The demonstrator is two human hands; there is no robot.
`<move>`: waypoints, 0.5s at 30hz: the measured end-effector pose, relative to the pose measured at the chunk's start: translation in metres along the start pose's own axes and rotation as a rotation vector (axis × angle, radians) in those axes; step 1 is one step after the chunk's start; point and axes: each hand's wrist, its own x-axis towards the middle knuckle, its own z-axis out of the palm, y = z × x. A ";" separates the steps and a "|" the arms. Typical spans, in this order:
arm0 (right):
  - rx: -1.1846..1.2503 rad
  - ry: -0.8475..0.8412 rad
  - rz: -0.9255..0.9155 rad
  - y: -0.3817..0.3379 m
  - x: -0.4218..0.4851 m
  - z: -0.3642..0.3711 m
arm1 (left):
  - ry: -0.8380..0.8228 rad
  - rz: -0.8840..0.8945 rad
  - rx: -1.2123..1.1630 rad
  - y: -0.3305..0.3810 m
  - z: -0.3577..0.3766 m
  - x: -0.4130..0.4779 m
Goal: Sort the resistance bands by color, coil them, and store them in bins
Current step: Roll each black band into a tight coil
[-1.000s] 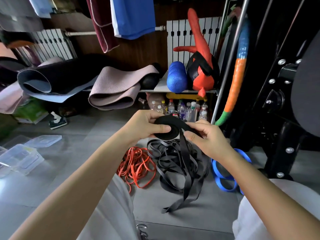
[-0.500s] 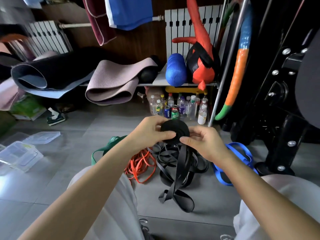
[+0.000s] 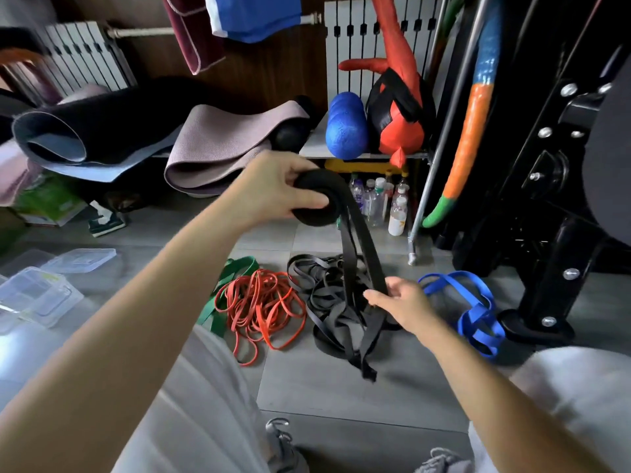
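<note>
My left hand (image 3: 273,191) grips a tight black coil (image 3: 319,199) of resistance band, held up in the air. From the coil a black strap (image 3: 365,247) runs down to my right hand (image 3: 399,298), which pinches it low over the loose black band pile (image 3: 341,308) on the floor. Left of that pile lie tangled orange bands (image 3: 266,308) and a green band (image 3: 225,291). Blue bands (image 3: 474,308) lie to the right. Clear plastic bins (image 3: 37,295) and a lid (image 3: 82,261) sit at the far left.
A low shelf (image 3: 362,155) behind holds rolled mats (image 3: 218,145), a blue foam roller (image 3: 345,126) and a red punching toy (image 3: 399,114). Several bottles (image 3: 379,199) stand beneath it. A black machine frame (image 3: 553,233) fills the right side. My knees are at the bottom edge.
My left hand has lifted the coil higher. My right hand has left the coil and slid down the strap toward the floor pile, drawing the strap out.
</note>
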 end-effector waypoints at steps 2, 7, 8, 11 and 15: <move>0.026 0.057 0.056 0.014 0.002 0.003 | 0.074 -0.029 -0.019 0.000 -0.013 0.004; -0.079 0.227 -0.012 0.012 0.010 -0.001 | 0.184 -0.111 0.001 -0.016 -0.035 0.007; -0.088 0.241 -0.028 0.011 0.011 -0.005 | 0.207 -0.122 -0.018 -0.020 -0.038 0.007; -0.165 0.282 -0.104 0.009 0.013 -0.020 | 0.259 -0.141 -0.069 -0.026 -0.045 0.007; -0.373 0.279 -0.049 0.025 0.011 -0.035 | 0.263 -0.141 -0.030 -0.029 -0.045 0.007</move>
